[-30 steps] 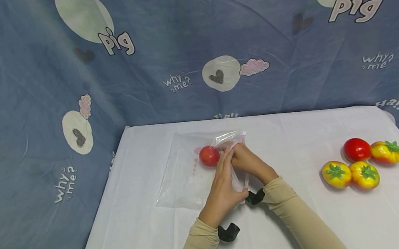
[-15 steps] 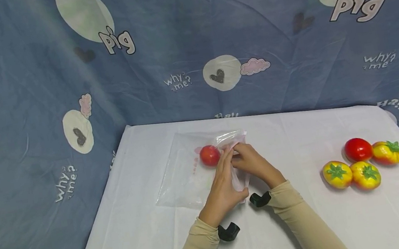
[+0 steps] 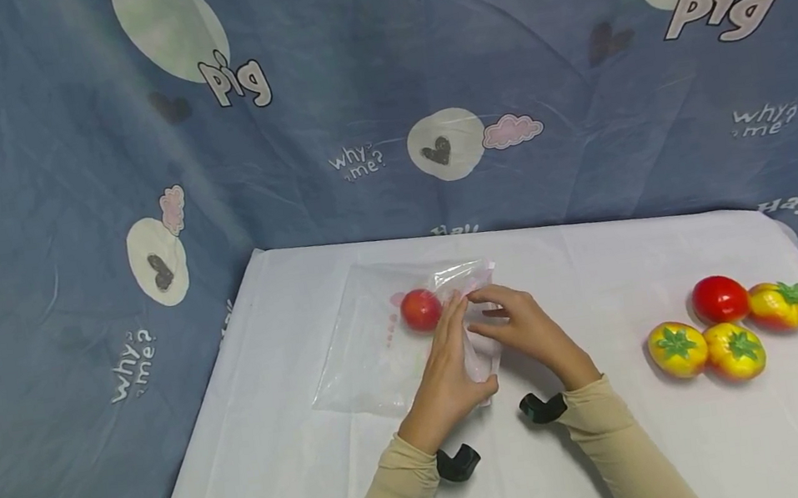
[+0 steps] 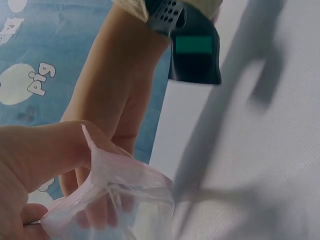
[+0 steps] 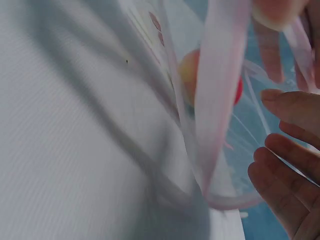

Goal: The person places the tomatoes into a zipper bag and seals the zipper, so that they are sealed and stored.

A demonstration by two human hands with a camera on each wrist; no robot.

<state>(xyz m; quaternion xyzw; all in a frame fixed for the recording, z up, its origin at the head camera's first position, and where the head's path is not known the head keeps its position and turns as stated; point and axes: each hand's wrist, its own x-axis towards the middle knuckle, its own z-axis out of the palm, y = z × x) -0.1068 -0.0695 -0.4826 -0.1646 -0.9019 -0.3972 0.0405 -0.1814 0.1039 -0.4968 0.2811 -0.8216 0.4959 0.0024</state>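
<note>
A clear plastic bag point(image 3: 363, 363) with pinkish edges lies on the white table. Inside it a red tomato point(image 3: 421, 311) sits near the mouth; the right wrist view shows this tomato point(image 5: 190, 75) partly behind the bag's edge. My left hand point(image 3: 448, 381) holds the bag's mouth, its thumb point(image 4: 55, 145) on one side and fingers partly hidden by the film. At the opening, my right hand point(image 3: 526, 329) has its fingers apart and slightly bent, with nothing between them. Through the film its fingers point(image 4: 97, 212) show in the left wrist view.
To the right stand a red tomato point(image 3: 719, 299) and several yellow-red tomatoes point(image 3: 677, 349) with green tops, close together. A black wrist camera mount point(image 3: 459, 463) sits by the left wrist, another black mount point(image 3: 543, 407) by the right. Blue patterned cloth point(image 3: 317, 83) hangs behind the table.
My right hand has drawn back to the right, out of the bag's mouth, and its fingers have spread. The left hand, bag and tomato keep nearly the same place.
</note>
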